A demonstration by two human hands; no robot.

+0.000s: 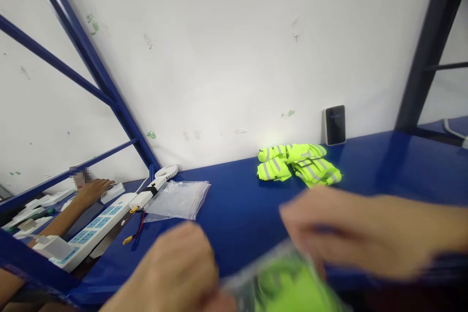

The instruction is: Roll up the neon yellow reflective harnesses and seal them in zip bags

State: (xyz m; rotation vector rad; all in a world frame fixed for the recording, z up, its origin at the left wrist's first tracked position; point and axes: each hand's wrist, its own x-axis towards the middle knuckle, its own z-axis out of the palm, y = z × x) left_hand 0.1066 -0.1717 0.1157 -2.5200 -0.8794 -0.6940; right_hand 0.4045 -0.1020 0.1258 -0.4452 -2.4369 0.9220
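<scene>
A clear plastic bag with a bright yellow-green folded vest (292, 282) in it is held at the bottom of the view, in front of the blue shelf's edge. My left hand (183, 265) is closed on the bag's left side, its fingers curled and blurred. My right hand (325, 229) pinches the bag's upper right corner, also blurred by motion. Beyond my right hand, several rolled yellow-green vests (298, 163) with grey stripes lie on the blue shelf (234, 204). A stack of flat clear zip bags (179, 199) lies to the left.
A white power strip (97, 229), a white fan (166, 172) and a red-black cable (139, 228) are at the left. A black-fronted device (334, 125) leans against the wall. Another person's arm (69, 212) reaches in beyond the blue frame (98, 70).
</scene>
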